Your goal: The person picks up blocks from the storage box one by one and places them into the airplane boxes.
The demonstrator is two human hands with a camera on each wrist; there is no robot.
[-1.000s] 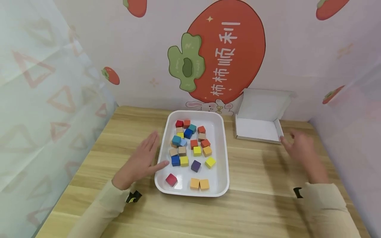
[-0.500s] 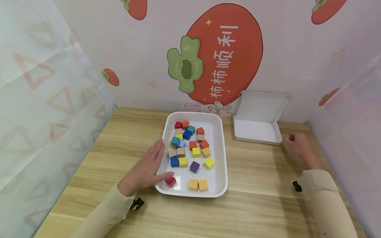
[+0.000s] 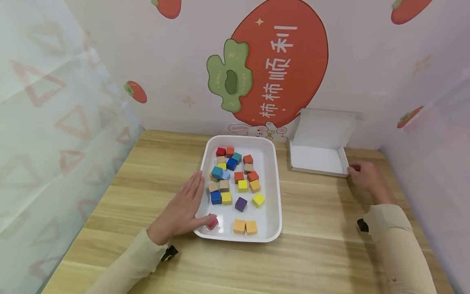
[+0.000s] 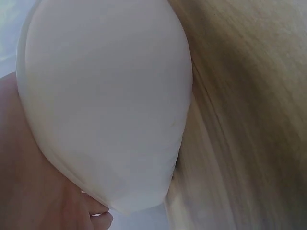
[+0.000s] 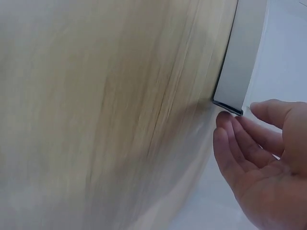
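Observation:
A white tray (image 3: 278, 192) with several coloured wooden cubes stands on the wooden table. My left hand (image 3: 178, 214) lies along its left rim with fingers straight, the thumb reaching over the near-left corner above a pinkish-red cube (image 3: 213, 224), which it partly hides. Whether the thumb touches that cube is unclear. The left wrist view is mostly filled by the tray's outer wall (image 4: 110, 110). At the far right, my right hand (image 3: 367, 181) pinches the right side wall of an open white cardboard box (image 3: 317, 159), near its front corner. In the right wrist view, thumb and curled fingers meet at the box edge (image 5: 240, 57).
Two orange cubes (image 3: 245, 226) sit near the tray's front, a purple cube (image 3: 241, 204) behind them. The box lid (image 3: 327, 128) stands up against the patterned back wall (image 3: 176, 61). Fabric side walls (image 3: 47, 122) flank the table (image 3: 312, 237).
My left hand has moved right onto the tray rim, its thumb lowering over the red cube. My right hand has closed its fingers and come to the box's side wall.

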